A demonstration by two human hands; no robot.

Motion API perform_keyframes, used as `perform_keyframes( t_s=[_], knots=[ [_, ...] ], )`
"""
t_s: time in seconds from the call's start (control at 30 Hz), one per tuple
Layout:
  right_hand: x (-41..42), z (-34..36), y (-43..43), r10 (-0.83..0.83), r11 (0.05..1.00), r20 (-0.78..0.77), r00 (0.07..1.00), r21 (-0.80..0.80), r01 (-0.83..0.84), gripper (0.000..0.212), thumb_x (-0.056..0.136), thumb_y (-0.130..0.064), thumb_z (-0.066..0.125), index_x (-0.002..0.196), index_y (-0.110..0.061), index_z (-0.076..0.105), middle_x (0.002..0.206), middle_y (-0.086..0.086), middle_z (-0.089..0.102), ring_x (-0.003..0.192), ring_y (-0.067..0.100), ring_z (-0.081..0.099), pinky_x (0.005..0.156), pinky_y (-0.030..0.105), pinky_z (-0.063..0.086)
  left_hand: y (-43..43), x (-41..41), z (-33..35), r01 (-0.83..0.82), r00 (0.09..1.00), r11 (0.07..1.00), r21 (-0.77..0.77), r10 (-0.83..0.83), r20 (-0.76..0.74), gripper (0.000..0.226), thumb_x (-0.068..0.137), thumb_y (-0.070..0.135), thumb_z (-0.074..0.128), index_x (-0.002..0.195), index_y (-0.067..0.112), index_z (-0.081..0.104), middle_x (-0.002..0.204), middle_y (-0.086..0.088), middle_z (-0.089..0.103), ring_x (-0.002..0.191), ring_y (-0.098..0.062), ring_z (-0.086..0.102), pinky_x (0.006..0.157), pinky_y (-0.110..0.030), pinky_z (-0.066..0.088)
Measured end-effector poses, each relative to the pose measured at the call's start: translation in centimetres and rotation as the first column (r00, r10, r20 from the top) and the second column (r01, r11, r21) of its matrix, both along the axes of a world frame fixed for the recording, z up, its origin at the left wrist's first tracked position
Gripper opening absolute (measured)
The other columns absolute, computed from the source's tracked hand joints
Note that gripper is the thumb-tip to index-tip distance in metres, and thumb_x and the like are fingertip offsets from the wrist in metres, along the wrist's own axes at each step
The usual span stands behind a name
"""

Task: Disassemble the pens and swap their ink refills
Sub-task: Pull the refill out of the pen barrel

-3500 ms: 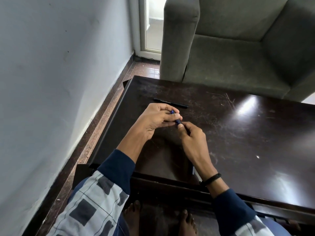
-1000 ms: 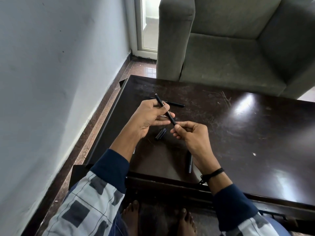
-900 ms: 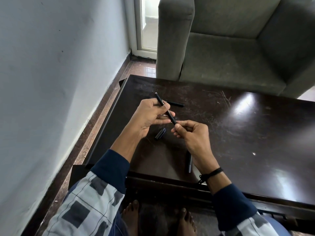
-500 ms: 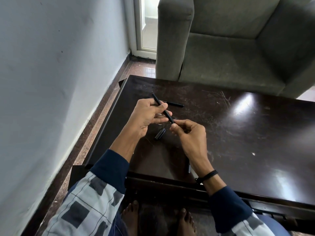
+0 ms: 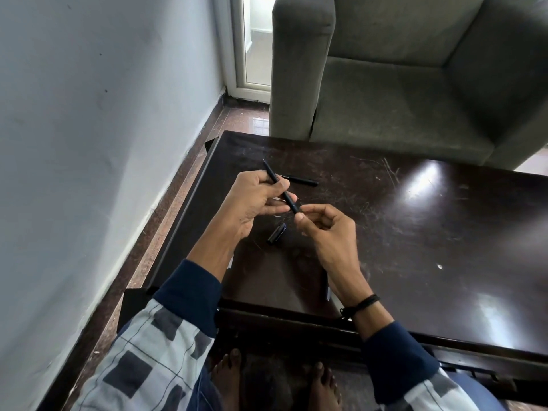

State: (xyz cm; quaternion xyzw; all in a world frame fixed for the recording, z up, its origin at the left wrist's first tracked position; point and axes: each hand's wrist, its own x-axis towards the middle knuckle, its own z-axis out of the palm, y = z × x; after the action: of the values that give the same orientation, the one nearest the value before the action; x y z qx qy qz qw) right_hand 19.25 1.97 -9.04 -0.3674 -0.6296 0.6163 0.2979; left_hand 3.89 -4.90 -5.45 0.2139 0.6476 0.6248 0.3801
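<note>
Dark and scuffed, the wooden counter (image 5: 415,232) is standing before a grey armchair (image 5: 400,99), with a pale wall running along its left side. Above it the left hand (image 5: 252,203) is holding a black pen (image 5: 280,189) at a tilt, its grip curled closed around the middle of the barrel. The right hand (image 5: 329,232) is pinching the pen's lower end between thumb and forefinger (whether that is the tip section or the refill itself is too small to tell). A second pen (image 5: 302,181) is lying on the counter just beyond the left hand. A loose cap (image 5: 276,234) is lying under the hands, and another dark pen part (image 5: 327,287) is lying beside the right wrist, near the front edge.

Several risks are looming, as I am judging it:
- **Bent refill:** pulling off the barrel's axis could be bending a thin refill.
- **Lost piece:** a sudden release could be sending a small piece flying.
- **Part knocked off:** the right wrist, shifting, could be nudging the nearby part over the edge.
- **Mixed-up parts:** with every piece black, parts from the two pens could be getting mixed up.
</note>
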Motion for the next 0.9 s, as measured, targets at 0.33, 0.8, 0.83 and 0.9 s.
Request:
perform_keyframes(
  t_s=[0.33, 0.8, 0.83, 0.9],
  knots=[
    [0.00, -0.48, 0.37, 0.014, 1.000, 0.038, 0.999, 0.001, -0.014, 0.014, 0.086, -0.011, 0.083, 0.096, -0.017, 0.075, 0.094, 0.008, 0.077, 0.090, 0.022, 0.074, 0.082, 0.033, 0.061, 0.27, 0.18, -0.13, 0.020, 1.000, 1.000, -0.019, -0.020, -0.006, 0.008, 0.099, 0.010, 0.066, 0.103, 0.003, 0.069, 0.092, -0.017, 0.079, 0.081, -0.023, 0.079, 0.066, -0.027, 0.062],
    [0.04, -0.16, 0.48, 0.018, 0.998, 0.014, 1.000, -0.061, -0.017, 0.010, 0.091, -0.016, 0.079, 0.100, -0.017, 0.075, 0.093, 0.004, 0.078, 0.083, 0.011, 0.072, 0.074, 0.024, 0.059, 0.16, 0.24, -0.04, 0.031, 0.999, 0.999, -0.023, -0.031, -0.017, 0.012, 0.100, 0.010, 0.064, 0.106, 0.001, 0.069, 0.094, -0.017, 0.079, 0.085, -0.025, 0.079, 0.068, -0.028, 0.063],
    [0.01, -0.04, 0.48, 0.018, 0.997, 0.009, 1.000, -0.075, -0.017, 0.008, 0.094, -0.020, 0.077, 0.101, -0.017, 0.076, 0.091, 0.005, 0.079, 0.082, 0.011, 0.073, 0.073, 0.023, 0.059, 0.14, 0.22, 0.00, 0.031, 0.999, 0.999, -0.023, -0.031, -0.019, 0.013, 0.100, 0.010, 0.064, 0.108, 0.000, 0.069, 0.094, -0.017, 0.079, 0.085, -0.025, 0.079, 0.069, -0.028, 0.064],
    [-0.03, 0.04, 0.54, 0.026, 0.995, 0.013, 1.000, -0.098, -0.025, 0.008, 0.099, -0.022, 0.070, 0.102, -0.018, 0.076, 0.089, 0.005, 0.080, 0.082, 0.013, 0.075, 0.073, 0.024, 0.059, 0.10, 0.20, 0.02, 0.028, 0.999, 0.999, -0.022, -0.029, -0.020, 0.013, 0.100, 0.010, 0.064, 0.108, 0.000, 0.069, 0.094, -0.017, 0.079, 0.085, -0.025, 0.079, 0.070, -0.029, 0.064]
  ],
)
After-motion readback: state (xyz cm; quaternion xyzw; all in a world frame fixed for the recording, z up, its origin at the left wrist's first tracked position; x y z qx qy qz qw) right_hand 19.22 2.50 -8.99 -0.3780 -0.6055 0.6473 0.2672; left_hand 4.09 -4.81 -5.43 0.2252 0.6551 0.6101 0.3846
